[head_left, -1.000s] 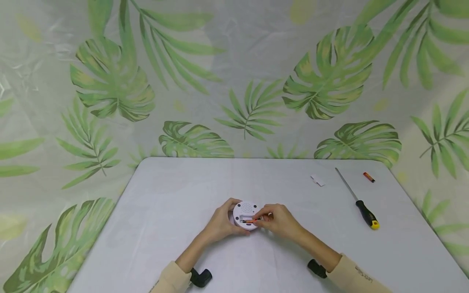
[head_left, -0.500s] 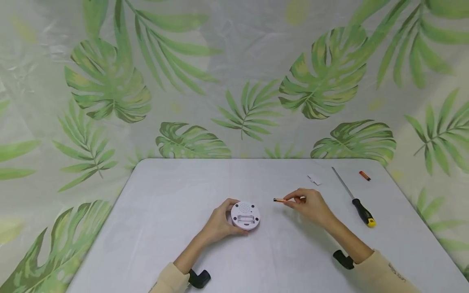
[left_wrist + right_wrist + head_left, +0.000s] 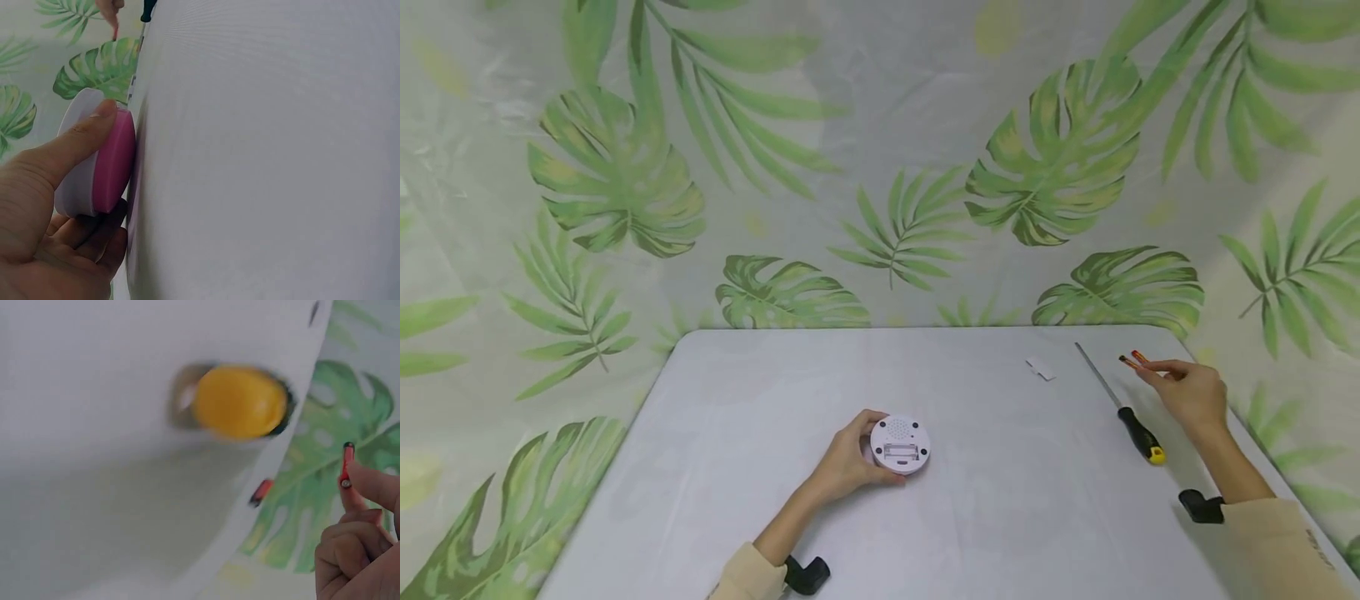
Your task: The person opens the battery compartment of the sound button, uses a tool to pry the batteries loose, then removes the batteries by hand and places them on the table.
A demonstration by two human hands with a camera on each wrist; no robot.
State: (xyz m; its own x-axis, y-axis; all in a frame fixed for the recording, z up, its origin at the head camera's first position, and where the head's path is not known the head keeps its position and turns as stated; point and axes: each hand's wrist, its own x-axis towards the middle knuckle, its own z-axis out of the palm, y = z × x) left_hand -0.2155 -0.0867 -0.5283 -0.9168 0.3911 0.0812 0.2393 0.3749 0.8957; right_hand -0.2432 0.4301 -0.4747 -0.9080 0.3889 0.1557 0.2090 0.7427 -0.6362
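My left hand [image 3: 850, 458] grips the side of a small round white device [image 3: 900, 444], its dotted face and battery compartment turned up. The compartment shows no battery in it. Seen from the left wrist, the thumb lies across the device's white part, and its pink side [image 3: 115, 165] is close against the table. Over at the far right, my right hand [image 3: 1191, 396] pinches a red battery [image 3: 347, 465] between thumb and fingertip. A second red battery [image 3: 260, 492] lies on the table close to those fingertips.
A black and yellow screwdriver [image 3: 1138, 429] lies left of my right hand, its shaft pointing to the back. Further left is a small white piece [image 3: 1040, 369], perhaps a cover. Behind the white table [image 3: 760, 392] hangs a leaf-patterned sheet [image 3: 850, 167].
My right hand has drawn the battery out of the device and carried it right, past the screwdriver, to the other battery. My left hand keeps its hold on the device.
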